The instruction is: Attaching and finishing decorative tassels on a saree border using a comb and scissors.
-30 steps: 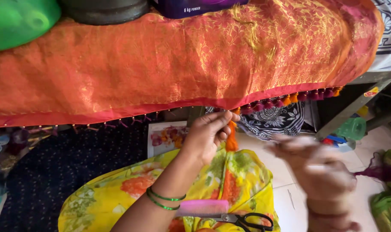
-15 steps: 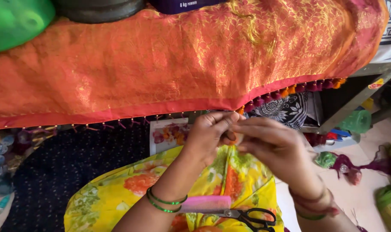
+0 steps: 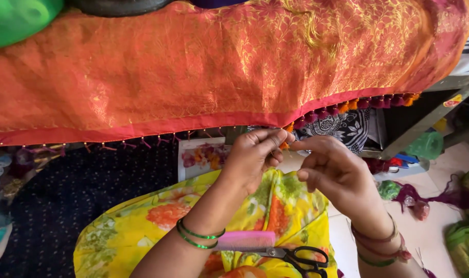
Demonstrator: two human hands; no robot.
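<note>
Fingertips of left hand (image 3: 252, 157) and right hand (image 3: 332, 172) pinch an orange tassel (image 3: 285, 145) at the cloth's (image 3: 219, 67) lower edge; open room lies below.

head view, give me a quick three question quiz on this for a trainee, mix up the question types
1. True or false: both hands, the left hand and the right hand, meet at the tasselled lower edge of the orange and gold patterned woven cloth.
2. Which lies on the yellow floral fabric over the lap, beside the pink plastic comb? A) a spoon B) black-handled metal scissors C) a hammer
3. Fill in: the left wrist wears thin ____ bangles.

Key: 1 true; 2 B; 3 green
</note>
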